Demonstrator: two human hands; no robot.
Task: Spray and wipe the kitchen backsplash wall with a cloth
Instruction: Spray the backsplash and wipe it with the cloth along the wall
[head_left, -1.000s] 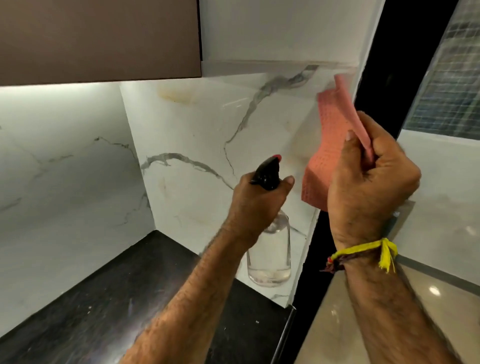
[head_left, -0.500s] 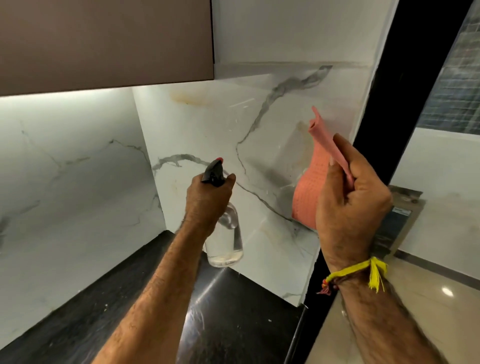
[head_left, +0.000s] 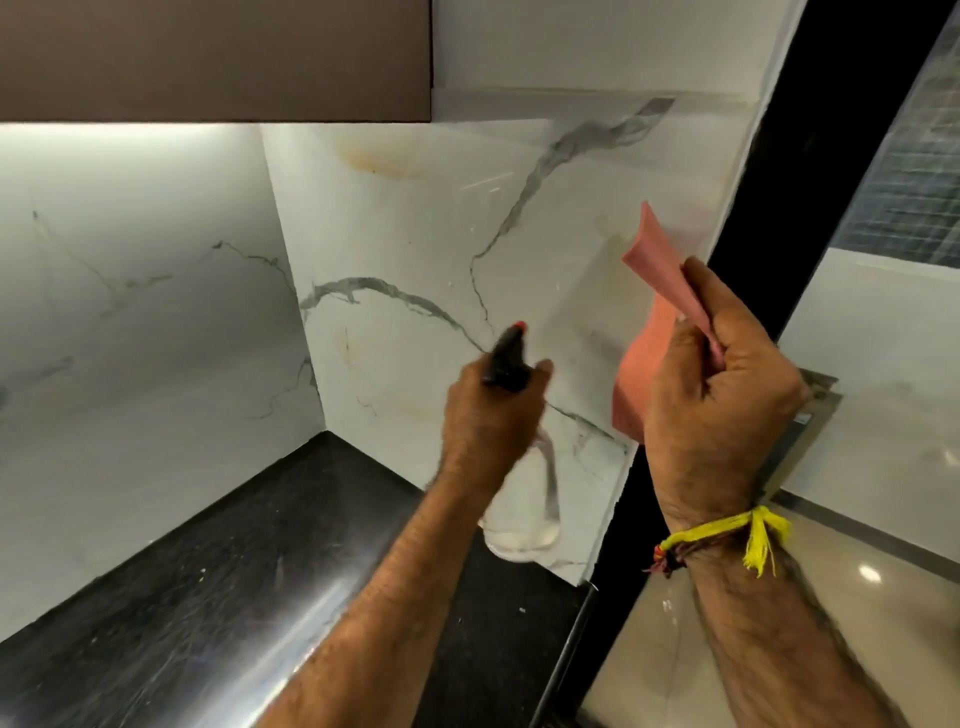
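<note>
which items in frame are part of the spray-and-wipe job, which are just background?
In the job:
- spray bottle, gripped by left hand
- pink cloth, pinched in right hand
- marble backsplash wall

Just there:
- black countertop
- brown upper cabinet
- yellow wrist thread
- mesh window

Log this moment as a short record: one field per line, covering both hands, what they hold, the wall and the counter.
left hand: grips the spray bottle by its neck, black nozzle aimed at the wall
bottle: clear, blurred, held above the counter
right hand: pinches a pink cloth bunched in its fingers
cloth: near the wall's right edge; contact cannot be told
wall: white marble with grey veins, yellowish stain near the top
counter: black, glossy
wrist: yellow thread band on the right
</note>
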